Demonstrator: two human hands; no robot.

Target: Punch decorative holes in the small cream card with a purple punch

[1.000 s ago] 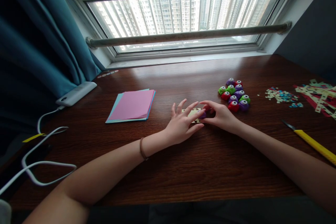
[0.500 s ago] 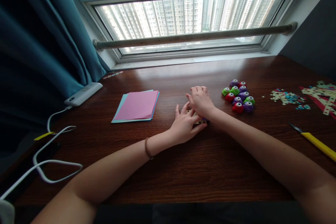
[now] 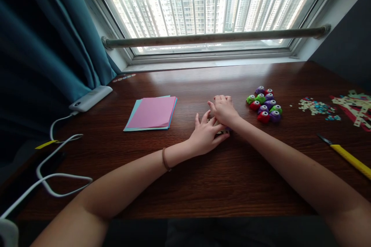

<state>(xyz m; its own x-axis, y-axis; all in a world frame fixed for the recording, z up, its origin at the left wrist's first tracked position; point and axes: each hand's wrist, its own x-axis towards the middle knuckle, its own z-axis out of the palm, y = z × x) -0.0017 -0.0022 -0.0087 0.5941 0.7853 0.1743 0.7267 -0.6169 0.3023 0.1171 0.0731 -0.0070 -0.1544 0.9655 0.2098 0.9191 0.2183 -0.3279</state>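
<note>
Under both hands (image 3: 216,125) lies a pale paper strip (image 3: 219,132).

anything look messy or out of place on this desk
Mostly tidy. Small paper confetti bits lie scattered loose on the dark wooden desk at right, beside a heap of punched paper strips. The yellow-handled craft knife shows its bare blade.

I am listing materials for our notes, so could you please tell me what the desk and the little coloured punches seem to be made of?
The desk looks like dark wood or wood-look laminate: grain lines run across it and it reflects the window glossily. The punches look like moulded plastic: bright red, green and purple bodies, smooth and slightly shiny, with pale round tops.
</note>
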